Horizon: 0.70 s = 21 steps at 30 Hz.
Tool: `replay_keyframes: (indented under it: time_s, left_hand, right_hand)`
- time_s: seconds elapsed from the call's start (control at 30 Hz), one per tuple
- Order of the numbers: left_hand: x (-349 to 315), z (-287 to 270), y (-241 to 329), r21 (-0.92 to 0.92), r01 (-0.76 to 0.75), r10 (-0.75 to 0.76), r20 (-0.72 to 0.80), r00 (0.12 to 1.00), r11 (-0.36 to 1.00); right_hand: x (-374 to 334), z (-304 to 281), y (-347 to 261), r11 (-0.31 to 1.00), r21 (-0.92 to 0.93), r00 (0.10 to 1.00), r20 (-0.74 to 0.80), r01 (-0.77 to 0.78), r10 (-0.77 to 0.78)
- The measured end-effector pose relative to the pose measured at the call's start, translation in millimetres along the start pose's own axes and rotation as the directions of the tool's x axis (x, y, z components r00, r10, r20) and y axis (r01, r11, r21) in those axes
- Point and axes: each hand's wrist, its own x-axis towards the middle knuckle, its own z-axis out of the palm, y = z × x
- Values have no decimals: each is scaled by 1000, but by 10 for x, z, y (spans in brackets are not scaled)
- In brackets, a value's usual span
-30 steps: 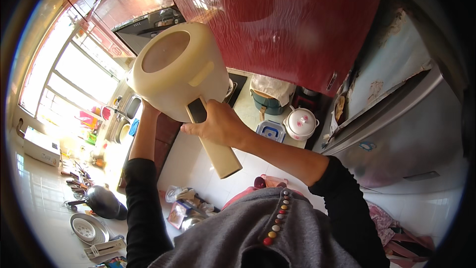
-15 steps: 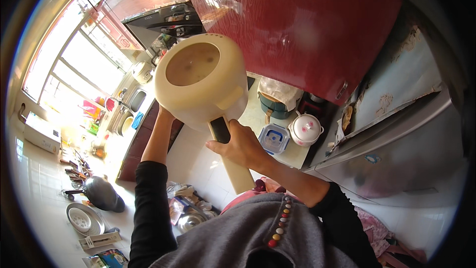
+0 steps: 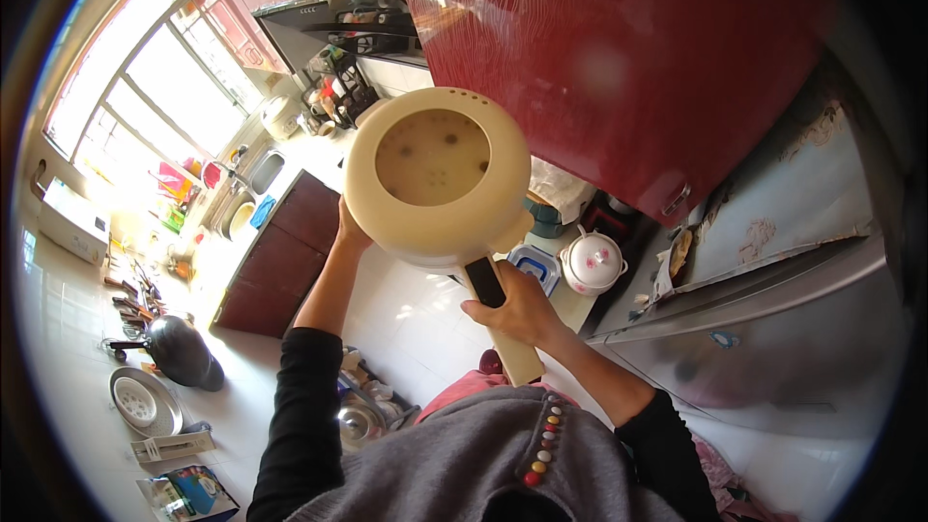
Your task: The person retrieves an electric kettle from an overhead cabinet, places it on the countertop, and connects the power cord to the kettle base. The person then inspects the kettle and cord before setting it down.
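Observation:
A cream, round, pot-like appliance with a long handle is held up in front of me, off any surface. Its top has a wide round window or opening, with several dark spots showing inside. A black panel sits where the handle meets the body. My right hand is wrapped round the handle beside that panel, thumb across the front. At the left side of the body, my left hand supports it; most of its fingers are hidden behind the appliance.
To the right, a counter bears a white lidded pot with pink flowers and a blue-rimmed container, near a silver fridge. Red cabinets hang above. On the left are a sink and a hanging black wok.
The appliance has moved right and slightly down in view with both hands on it. Its top window now faces me more squarely. More of the left counter shows.

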Motion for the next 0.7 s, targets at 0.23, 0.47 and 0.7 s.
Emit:
replay_keyframes:
  time_s: [0.23, 0.47, 0.7]
  left_hand:
    - [-301, 8, -221, -107, 217, -226, -78, 971, 970]
    - [-512, 97, -319, -113, 317, -324, -55, 944, 942]
    - [-718, 224, -269, 0, 343, -343, -17, 939, 939]
  right_hand:
    - [-173, -82, 286, 999, 22, 999, 29, -24, 24]
    - [-329, -100, 491, 1000, 21, 998, 55, 1, -3]
    - [-494, -167, 539, 981, 98, 976, 156, -167, 150]
